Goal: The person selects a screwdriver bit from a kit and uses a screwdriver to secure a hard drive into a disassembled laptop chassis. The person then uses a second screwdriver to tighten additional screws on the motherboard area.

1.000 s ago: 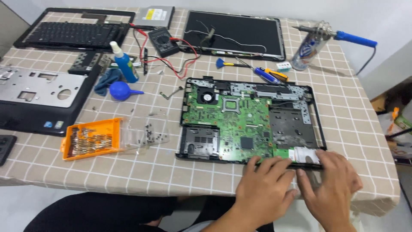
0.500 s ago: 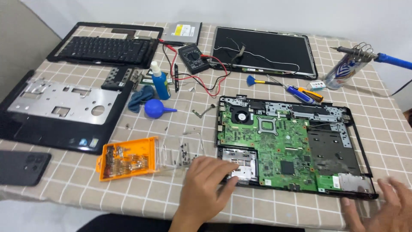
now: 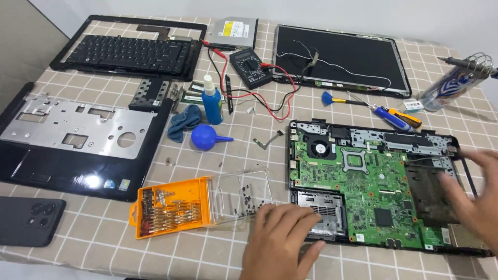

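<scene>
An opened laptop base (image 3: 381, 135) with a green circuit board (image 3: 371, 194) lies on the checked tablecloth at the right. My left hand (image 3: 280, 241) rests flat at the base's front left corner, fingers spread, touching the edge beside a clear lid holding small screws (image 3: 244, 199). At the base's right side my right hand (image 3: 472, 202) hovers blurred, with fingers apart over the dark drive bay (image 3: 425, 192). Neither hand holds anything.
An orange screwdriver-bit case (image 3: 168, 207) sits left of my left hand. Further left lie a palm-rest cover (image 3: 72, 137), a keyboard bezel (image 3: 127, 49) and a dark phone (image 3: 28, 220). Behind are a multimeter (image 3: 250, 66), a blue bottle (image 3: 211, 101), a blue air blower (image 3: 207, 137), a screen panel (image 3: 340, 59), screwdrivers (image 3: 391, 116).
Both hands left the base's front right corner. My left hand moved left to the front left corner, my right hand rose along the right side. The camera view shifted left.
</scene>
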